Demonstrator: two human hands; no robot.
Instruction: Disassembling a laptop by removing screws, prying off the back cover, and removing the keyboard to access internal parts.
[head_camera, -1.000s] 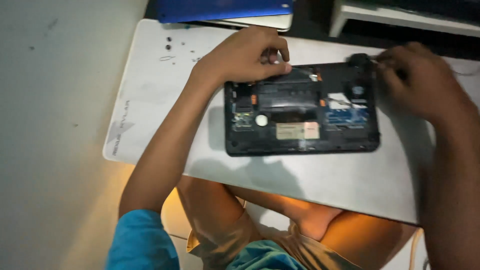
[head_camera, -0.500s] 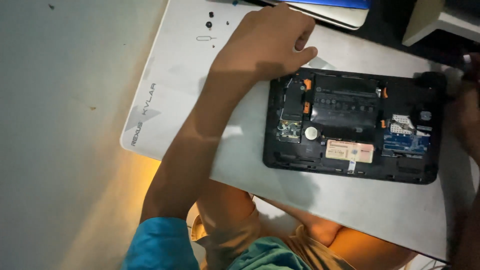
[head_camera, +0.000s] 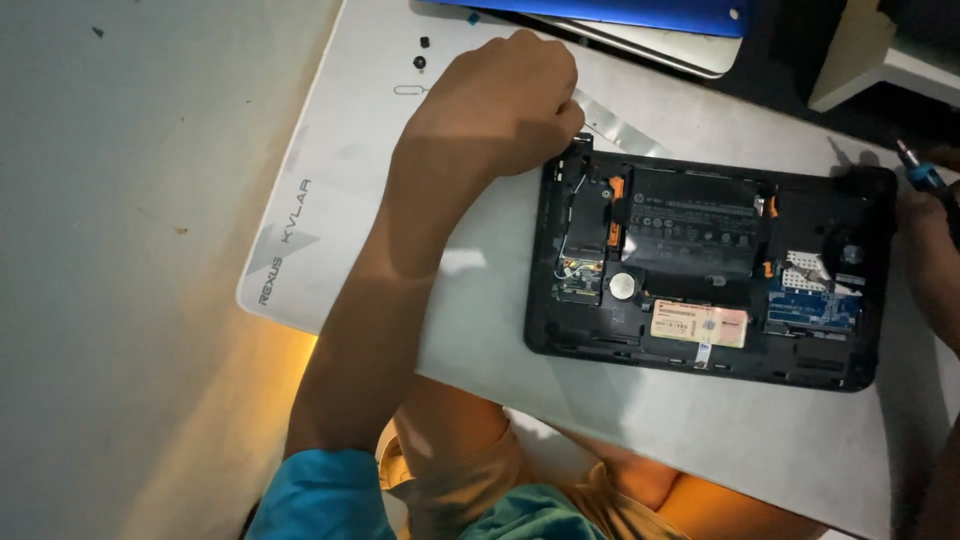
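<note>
An opened black laptop (head_camera: 700, 270) lies bottom-up on a white mat (head_camera: 330, 200), its battery, circuit boards and a round coin cell exposed. My left hand (head_camera: 500, 110) rests with curled fingers on the laptop's far left corner. Whether it pinches anything there is hidden. My right hand (head_camera: 930, 250) is at the right edge of the view, partly cut off, next to the laptop's right side. It grips a screwdriver (head_camera: 918, 168) with a blue collar, tip pointing away over the laptop's far right corner.
Small black screws (head_camera: 420, 55) lie on the mat's far left part. A blue-covered laptop (head_camera: 640, 15) stacked on a silver one sits beyond. A white shelf edge (head_camera: 880, 60) is at top right. My knees are under the mat's near edge.
The view has swung left, so the laptop sits farther right. My right hand has left the laptop's far right corner and slid to the frame edge. The left hand stays on the far left corner.
</note>
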